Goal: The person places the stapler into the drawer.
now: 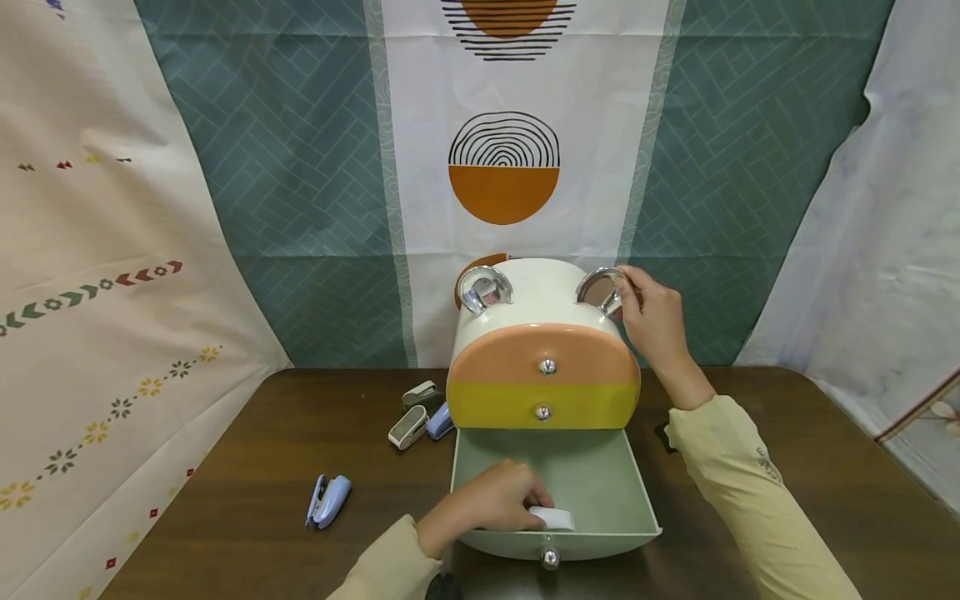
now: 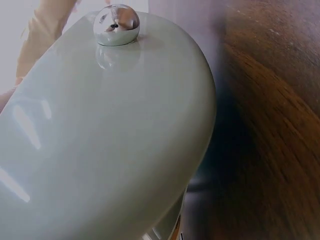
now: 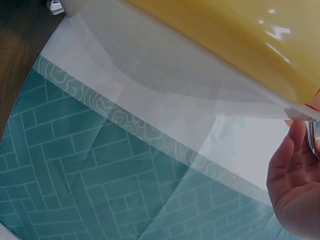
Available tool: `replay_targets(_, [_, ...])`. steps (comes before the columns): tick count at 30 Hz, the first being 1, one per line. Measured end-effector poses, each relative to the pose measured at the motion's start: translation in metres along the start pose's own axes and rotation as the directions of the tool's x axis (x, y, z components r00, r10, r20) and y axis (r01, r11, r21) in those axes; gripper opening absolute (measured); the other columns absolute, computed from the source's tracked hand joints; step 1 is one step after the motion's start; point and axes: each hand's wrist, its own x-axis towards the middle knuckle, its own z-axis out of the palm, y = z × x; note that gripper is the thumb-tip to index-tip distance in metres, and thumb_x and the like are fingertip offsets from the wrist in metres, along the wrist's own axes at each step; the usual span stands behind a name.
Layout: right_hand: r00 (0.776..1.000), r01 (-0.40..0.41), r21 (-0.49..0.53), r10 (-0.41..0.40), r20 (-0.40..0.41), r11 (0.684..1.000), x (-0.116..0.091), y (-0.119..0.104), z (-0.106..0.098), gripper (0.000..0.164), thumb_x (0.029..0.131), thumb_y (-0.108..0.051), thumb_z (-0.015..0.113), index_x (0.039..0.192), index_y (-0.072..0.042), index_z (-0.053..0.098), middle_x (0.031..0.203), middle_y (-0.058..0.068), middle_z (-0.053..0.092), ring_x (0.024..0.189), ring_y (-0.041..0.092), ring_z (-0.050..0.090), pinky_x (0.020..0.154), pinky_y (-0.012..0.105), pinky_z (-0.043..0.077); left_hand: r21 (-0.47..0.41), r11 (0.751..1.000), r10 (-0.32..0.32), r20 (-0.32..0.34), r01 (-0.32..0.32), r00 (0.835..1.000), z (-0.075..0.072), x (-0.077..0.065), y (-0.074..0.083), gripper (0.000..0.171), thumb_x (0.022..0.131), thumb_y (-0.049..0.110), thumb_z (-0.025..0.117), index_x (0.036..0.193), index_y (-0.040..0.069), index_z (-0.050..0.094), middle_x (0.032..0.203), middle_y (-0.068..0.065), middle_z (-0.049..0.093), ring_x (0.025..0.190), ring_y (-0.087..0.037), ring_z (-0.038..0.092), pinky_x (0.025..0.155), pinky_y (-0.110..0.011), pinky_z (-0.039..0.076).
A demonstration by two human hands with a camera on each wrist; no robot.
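Note:
A small rounded cabinet has a white shell, an orange drawer, a yellow drawer and a pulled-out green drawer. My left hand reaches over the green drawer's front edge and pinches a small white object inside it. My right hand grips the chrome ring at the cabinet's top right; a matching ring is on the left. In the left wrist view, the green drawer front and its chrome knob hide the left hand. The right wrist view shows the right hand's fingers at the ring.
A light blue stapler lies on the brown table at the left. Beside the cabinet are two pale oblong items and another blue item. A patterned curtain hangs behind. A small dark thing lies near the right sleeve.

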Motion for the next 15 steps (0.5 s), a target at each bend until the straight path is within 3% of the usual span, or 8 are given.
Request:
replay_targets(10, [1.000,-0.005,-0.018,0.005,0.009,1.000,0.0001,0.0028,0.0008,0.021,0.090,-0.006,0.052,0.105,0.006,0.062,0.055,0.016,0.058,0.045,0.012,0.049,0.046,0.017,0.033,-0.017,1.000,-0.009,-0.008,0.008,1.000,-0.0009,-0.0003,-0.0006,0.014,0.074,0.016,0.074,0.087,0.011,0.073,0.076,0.009,0.068,0.066,0.008,0.055,0.060,-0.009,0.040])
replay_targets(15, [1.000,0.004,-0.017,-0.004,0.003,1.000,0.0000,0.0024,0.0011,0.020,0.090,-0.005,0.052,0.104,0.006,0.062,0.054,0.012,0.058,0.044,0.013,0.050,0.046,0.017,0.033,-0.107,0.994,-0.010,-0.042,0.005,0.999,-0.0078,-0.0072,-0.0020,0.023,0.073,0.015,0.074,0.094,0.005,0.071,0.085,0.002,0.070,0.074,0.002,0.061,0.064,-0.009,0.043])
